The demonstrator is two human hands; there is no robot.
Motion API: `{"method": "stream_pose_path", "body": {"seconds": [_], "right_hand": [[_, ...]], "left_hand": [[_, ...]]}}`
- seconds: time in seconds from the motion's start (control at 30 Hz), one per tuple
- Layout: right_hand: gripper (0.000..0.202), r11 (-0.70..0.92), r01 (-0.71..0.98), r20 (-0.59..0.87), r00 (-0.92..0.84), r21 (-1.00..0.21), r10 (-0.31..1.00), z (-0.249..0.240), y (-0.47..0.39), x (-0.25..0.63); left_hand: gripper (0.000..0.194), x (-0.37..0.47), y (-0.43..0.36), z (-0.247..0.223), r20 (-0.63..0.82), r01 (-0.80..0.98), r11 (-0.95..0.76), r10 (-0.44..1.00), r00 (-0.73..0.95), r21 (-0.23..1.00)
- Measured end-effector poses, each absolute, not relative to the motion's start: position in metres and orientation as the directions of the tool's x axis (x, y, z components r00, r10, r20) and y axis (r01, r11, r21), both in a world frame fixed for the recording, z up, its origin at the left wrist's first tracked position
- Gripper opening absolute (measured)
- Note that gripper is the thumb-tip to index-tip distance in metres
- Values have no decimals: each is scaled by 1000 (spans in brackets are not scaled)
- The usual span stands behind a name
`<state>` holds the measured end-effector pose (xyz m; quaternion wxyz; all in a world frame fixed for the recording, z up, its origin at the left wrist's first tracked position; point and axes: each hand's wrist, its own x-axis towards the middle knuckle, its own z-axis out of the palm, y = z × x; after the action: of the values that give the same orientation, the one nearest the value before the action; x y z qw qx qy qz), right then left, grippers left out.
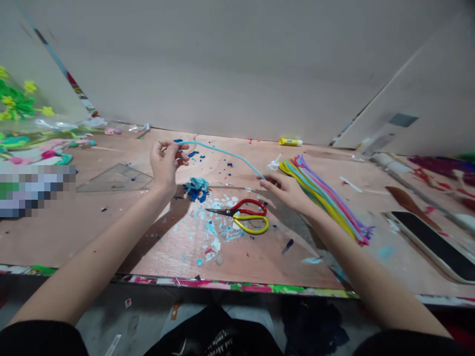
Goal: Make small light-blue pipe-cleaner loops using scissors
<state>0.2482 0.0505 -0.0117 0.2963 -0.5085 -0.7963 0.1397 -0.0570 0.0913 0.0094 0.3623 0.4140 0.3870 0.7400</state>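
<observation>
A light blue pipe cleaner (222,150) arches between my two hands above the table. Its left end is pinched in my left hand (165,160), fingertips closed on it. My right hand (284,189) grips the other end between thumb and fingers. Below the pipe cleaner lies a small bunch of light and dark blue pieces (198,189), with a thin brown stick (228,187) running right from it. Scissors (237,212) with one red and one yellow handle rest on the table, blades pointing left. Beside my right hand is a bundle of coloured pipe cleaners (330,198).
Blue and white scraps (217,237) litter the table. A clear set square (118,179) lies left, a yellow glue tube (290,142) at the back. On the right are a phone (434,242) and a brown wooden tool (410,205). Green and yellow craft flowers (18,99) stand far left.
</observation>
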Motion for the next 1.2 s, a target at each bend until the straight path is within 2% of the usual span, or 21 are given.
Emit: {"method": "stream_pose_path", "body": {"seconds": [0.13,0.27,0.33,0.63,0.73,0.8,0.9,0.97,1.03,1.07,1.13,1.2], "right_hand": [[38,432,679,349,-267,-593,899,-15,46,245],[39,369,474,319,-185,-800,929,-14,38,236],[40,323,389,271,-183,-863,945,-12,33,230],[48,238,177,208,-171,-955,963,-11,27,220],[51,249,128,235,-118,-960,965,-11,28,216],[50,249,99,241,-89,-963,966,-10,28,212],[51,257,120,244,-115,-959,963,-9,25,207],[52,276,163,255,-139,-947,957,-9,23,204],[51,311,223,284,-147,-924,948,-9,22,202],[51,336,269,303,-159,-903,940,-9,21,202],[49,405,383,350,-209,-830,913,-6,19,200],[47,483,483,392,-283,-731,876,-3,18,197]], "left_hand": [[20,-61,97,7,337,-192,-450,838,-430,872],[19,-64,100,3,336,-187,-452,832,-441,872],[19,-64,100,2,323,-192,-441,835,-445,877],[15,-62,92,16,170,-342,-365,858,-486,866],[12,-52,84,12,154,-374,-298,917,-368,878],[12,-43,78,6,158,-364,-216,970,-184,906],[12,-29,64,-4,174,-204,-144,975,140,968],[15,-22,54,-8,241,-54,-236,921,304,970],[15,-18,44,-8,375,94,-447,832,408,890],[14,-17,39,-7,447,186,-568,777,444,802],[12,-16,31,-4,633,358,-791,612,473,497],[9,-16,25,-1,752,474,-864,426,503,172]]}}
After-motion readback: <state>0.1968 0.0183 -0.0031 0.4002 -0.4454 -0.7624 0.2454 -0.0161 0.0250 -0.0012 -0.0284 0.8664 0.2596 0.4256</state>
